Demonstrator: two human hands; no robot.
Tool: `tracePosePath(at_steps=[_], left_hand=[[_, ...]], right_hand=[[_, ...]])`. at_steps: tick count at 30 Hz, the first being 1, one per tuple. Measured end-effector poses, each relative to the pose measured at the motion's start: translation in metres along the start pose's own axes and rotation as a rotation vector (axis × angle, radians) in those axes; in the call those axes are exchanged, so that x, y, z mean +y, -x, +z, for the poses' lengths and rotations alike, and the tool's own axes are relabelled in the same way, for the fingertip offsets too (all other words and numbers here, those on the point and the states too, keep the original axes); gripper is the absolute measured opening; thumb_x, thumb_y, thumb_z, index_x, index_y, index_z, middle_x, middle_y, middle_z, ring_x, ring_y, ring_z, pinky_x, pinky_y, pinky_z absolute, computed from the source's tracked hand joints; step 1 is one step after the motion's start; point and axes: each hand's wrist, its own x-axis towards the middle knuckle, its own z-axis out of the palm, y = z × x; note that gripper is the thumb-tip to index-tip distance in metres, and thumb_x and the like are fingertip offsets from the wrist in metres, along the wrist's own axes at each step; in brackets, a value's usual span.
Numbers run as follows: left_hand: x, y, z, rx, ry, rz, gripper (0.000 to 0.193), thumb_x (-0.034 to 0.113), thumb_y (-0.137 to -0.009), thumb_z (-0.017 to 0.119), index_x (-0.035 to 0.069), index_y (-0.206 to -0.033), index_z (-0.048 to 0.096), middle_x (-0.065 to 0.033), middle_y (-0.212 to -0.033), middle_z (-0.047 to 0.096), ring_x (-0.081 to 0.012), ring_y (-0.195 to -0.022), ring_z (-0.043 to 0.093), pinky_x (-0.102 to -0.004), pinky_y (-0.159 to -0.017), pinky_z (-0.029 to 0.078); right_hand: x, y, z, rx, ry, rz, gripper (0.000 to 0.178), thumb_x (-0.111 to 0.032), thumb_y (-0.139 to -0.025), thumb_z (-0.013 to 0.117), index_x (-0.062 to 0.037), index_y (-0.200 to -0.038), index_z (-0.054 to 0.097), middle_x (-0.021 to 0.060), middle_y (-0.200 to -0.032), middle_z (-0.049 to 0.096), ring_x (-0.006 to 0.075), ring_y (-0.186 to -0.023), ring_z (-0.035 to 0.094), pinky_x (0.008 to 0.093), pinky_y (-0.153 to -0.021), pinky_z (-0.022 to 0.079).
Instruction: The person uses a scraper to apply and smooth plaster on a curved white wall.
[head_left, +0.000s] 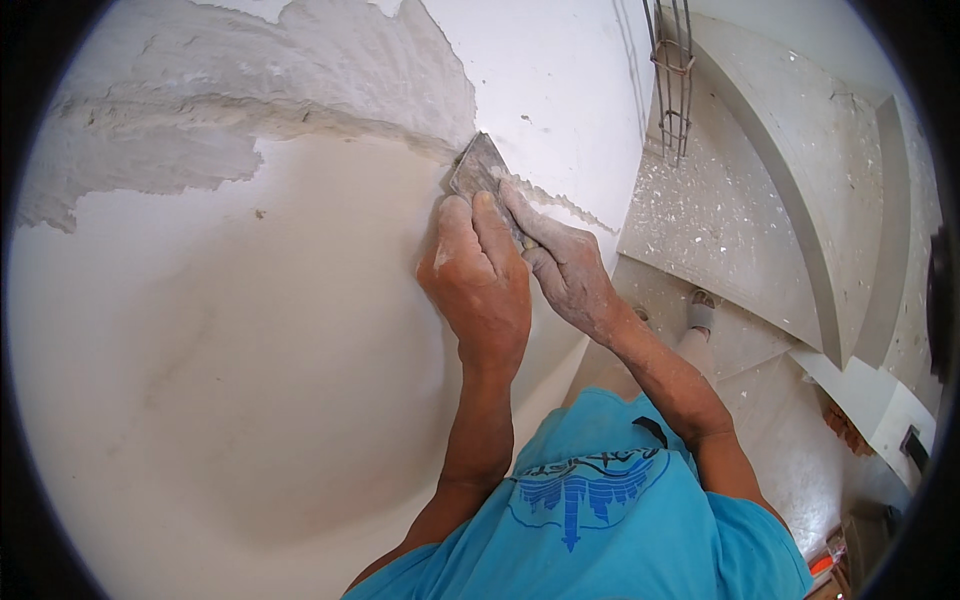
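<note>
The flat scraper (477, 166) lies against the white wall (300, 350), held at the meeting of the two hands, its bare metal corner pointing up and away from them. The right hand (572, 268) has a narrow grip closed on the scraper's lower end, one finger stretched along the right edge of the blade. The left hand (478, 270) sits just beside it, its grip also narrow, with the fingers bunched onto the near left part of the blade. Both hands are dusted with pale powder and cover most of the tool below its tip; how the handle sits inside is hidden.

A rough grey patch (370, 70) with a ragged border spreads up and left of the blade, its right end close to the metal tip. To the right, a jagged ridge (572, 207) runs toward the wall's edge. Beyond that edge hang thin metal rods (675, 75), above curved steps (730, 215) speckled with white flecks. A blue shirt (600, 510) fills the lower middle.
</note>
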Motion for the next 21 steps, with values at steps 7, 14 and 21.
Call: tracePosePath(at_steps=[7,14,21], left_hand=[[0.001,0.004,-0.007,-0.037,0.063,-0.053,0.032,0.009,-0.103,0.058,0.001,-0.074,0.047,-0.0123,-0.058,0.051,-0.0264,-0.049,0.055,-0.0386,-0.049,0.044],[0.012,-0.004,0.005,-0.012,0.080,-0.150,0.031,0.010,-0.103,0.057,-0.001,-0.075,0.048,-0.0153,-0.061,0.052,-0.0301,-0.054,0.057,-0.0415,-0.052,0.045],[0.006,-0.018,0.013,0.083,-0.037,0.097,0.030,0.010,-0.103,0.057,-0.003,-0.077,0.049,-0.0203,-0.063,0.053,-0.0370,-0.056,0.057,-0.0446,-0.054,0.043]], right_hand=[[-0.002,0.008,-0.001,-0.020,0.046,0.076,0.066,0.003,-0.092,0.052,-0.0125,-0.156,0.047,0.0246,-0.109,0.068,0.0384,-0.088,0.067,0.0442,-0.083,0.054],[0.007,0.001,0.006,0.066,0.090,-0.006,0.067,0.005,-0.091,0.052,-0.0128,-0.155,0.047,0.0216,-0.096,0.066,0.0376,-0.078,0.064,0.0451,-0.077,0.054],[0.005,-0.022,-0.003,0.063,0.181,-0.017,0.064,0.000,-0.094,0.054,-0.0115,-0.156,0.045,0.0269,-0.086,0.061,0.0383,-0.075,0.063,0.0460,-0.072,0.052]])
